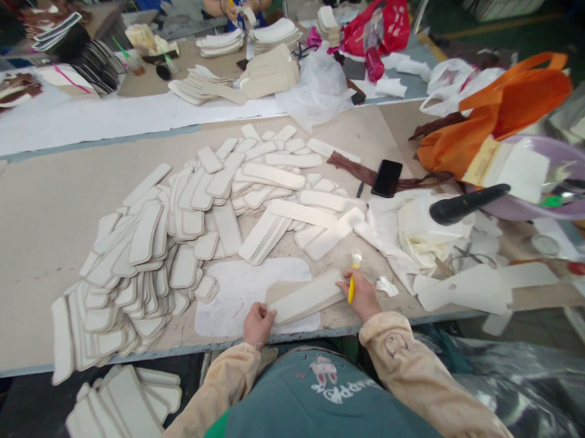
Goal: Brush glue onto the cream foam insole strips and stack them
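A long off-white strip with rounded ends (307, 298) lies over another, beige piece on a white paper sheet (232, 281) at the table's near edge. My left hand (258, 325) is closed, pinching the strip's left end between thumb and fingers. At the strip's other end, my right hand (361, 294) has a yellow-handled brush (352, 286) tucked in its closed fingers, pale bristles pointing away from me. The fingertips of that hand also touch the strip. Left of and beyond the sheet spreads a large heap of similar strips (146, 232).
More strips (124, 401) lie below the table edge at left. To the right are a white jug with a black spout (422, 225), a phone (387, 178), a crumpled tissue (386, 286), a purple basin (574, 199) and an orange bag (511, 101). A co-worker (236, 1) works across the table.
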Demonstrator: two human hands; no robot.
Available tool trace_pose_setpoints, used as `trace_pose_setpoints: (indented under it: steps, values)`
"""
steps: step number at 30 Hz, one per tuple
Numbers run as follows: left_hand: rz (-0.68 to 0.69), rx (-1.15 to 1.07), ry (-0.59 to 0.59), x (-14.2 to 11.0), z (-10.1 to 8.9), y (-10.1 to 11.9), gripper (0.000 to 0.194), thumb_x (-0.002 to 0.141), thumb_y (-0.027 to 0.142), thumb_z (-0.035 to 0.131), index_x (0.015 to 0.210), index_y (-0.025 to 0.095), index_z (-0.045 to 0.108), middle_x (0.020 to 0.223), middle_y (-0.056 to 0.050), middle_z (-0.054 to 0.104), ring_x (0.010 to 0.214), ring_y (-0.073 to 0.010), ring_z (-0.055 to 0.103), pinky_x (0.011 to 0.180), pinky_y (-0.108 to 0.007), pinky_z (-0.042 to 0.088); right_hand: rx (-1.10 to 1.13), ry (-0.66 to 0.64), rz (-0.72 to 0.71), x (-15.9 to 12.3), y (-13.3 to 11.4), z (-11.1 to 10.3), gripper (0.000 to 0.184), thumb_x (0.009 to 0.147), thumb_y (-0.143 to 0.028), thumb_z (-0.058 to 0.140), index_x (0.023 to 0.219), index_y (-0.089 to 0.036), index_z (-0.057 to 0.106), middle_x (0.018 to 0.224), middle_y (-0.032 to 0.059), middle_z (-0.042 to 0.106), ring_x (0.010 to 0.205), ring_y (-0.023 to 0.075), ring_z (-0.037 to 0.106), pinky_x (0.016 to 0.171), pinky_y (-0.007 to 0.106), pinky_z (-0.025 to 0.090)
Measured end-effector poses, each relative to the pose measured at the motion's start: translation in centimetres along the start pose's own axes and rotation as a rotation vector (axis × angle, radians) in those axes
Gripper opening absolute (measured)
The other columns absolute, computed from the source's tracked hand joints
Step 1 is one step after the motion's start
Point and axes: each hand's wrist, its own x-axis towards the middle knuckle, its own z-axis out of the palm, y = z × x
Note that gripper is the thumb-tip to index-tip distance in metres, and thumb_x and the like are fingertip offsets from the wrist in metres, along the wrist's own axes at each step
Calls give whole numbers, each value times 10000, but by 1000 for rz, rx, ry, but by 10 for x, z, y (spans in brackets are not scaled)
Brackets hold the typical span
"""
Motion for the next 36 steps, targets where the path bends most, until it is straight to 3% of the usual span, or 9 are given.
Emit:
trace_pose_setpoints:
  steps: [10, 17, 23, 27, 30, 34, 36]
  values:
    - [-18, 48, -28, 1, -1, 1, 187, 749, 321, 595, 645, 199, 498, 554, 49, 518, 556, -115, 495, 564, -224, 320, 21, 26, -12, 0, 4, 0, 291, 858, -481, 513, 955, -207, 534, 739, 41, 622, 672, 216, 616, 643, 344, 478]
    - [17, -51, -59, 4, 2, -11, 223, 747, 401, 569, 673, 191, 555, 579, 36, 551, 575, -116, 499, 573, -220, 340, 93, -16, 34, 1, 0, -6, 330, 828, -497, 559, 980, -206, 540, 707, 27, 625, 638, 211, 624, 647, 348, 495]
    - [51, -48, -84, 7, 0, -13, 175, 733, 357, 572, 677, 192, 565, 564, 47, 530, 570, -110, 487, 570, -214, 338, 148, -55, 23, 3, 4, -4, 345, 813, -514, 569, 966, -211, 504, 921, 87, 675, 676, 211, 638, 695, 386, 513]
    - [43, 10, -79, 6, -3, -7, 152, 739, 330, 576, 676, 192, 569, 556, 51, 520, 575, -111, 491, 576, -218, 327, 115, -105, -15, 7, 9, -6, 344, 812, -510, 576, 968, -210, 516, 807, 54, 661, 644, 205, 621, 676, 369, 503]
    - [20, 20, -84, 5, -4, -3, 150, 743, 321, 580, 676, 188, 563, 558, 51, 518, 572, -111, 489, 576, -223, 321, 77, -84, -32, 9, 7, -9, 351, 815, -512, 573, 977, -204, 530, 725, 34, 628, 658, 217, 621, 676, 370, 499]
    - [-5, 3, -62, 4, -4, -2, 138, 732, 305, 595, 681, 183, 558, 572, 47, 534, 574, -107, 495, 580, -223, 331, 126, -28, -35, 11, -1, -13, 347, 806, -532, 581, 928, -212, 522, 851, 71, 637, 792, 241, 639, 745, 400, 510]
    - [-3, -40, -54, 4, -3, -4, 140, 728, 308, 596, 682, 183, 555, 571, 47, 534, 570, -106, 494, 576, -220, 340, 176, -27, 6, 10, -5, -15, 372, 788, -552, 597, 923, -216, 511, 832, 66, 635, 769, 239, 639, 736, 407, 519]
